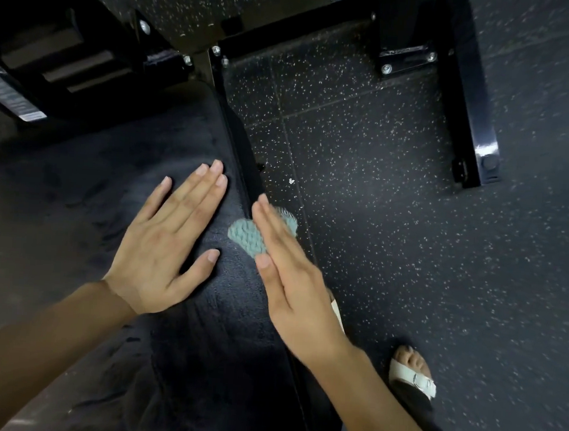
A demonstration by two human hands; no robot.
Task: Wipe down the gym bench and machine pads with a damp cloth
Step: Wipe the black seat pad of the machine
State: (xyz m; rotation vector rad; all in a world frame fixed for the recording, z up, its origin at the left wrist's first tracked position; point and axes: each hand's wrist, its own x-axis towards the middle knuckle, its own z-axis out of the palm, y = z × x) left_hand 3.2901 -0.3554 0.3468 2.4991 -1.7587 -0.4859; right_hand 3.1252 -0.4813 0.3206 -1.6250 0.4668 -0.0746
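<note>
A black padded gym bench (112, 178) runs from the bottom of the view up to the left centre, its surface showing damp streaks. My left hand (168, 238) lies flat on the pad with straight, spread fingers. A small teal knitted cloth (247, 234) sits at the bench's right edge. My right hand (286, 272) presses on it with straight fingers, covering most of the cloth, so only its left part and a far corner show.
Black speckled rubber floor (409, 223) lies to the right of the bench. A black metal machine frame (463, 103) with bolted feet stands at the top right. My foot in a white sandal (413, 373) stands on the floor beside the bench.
</note>
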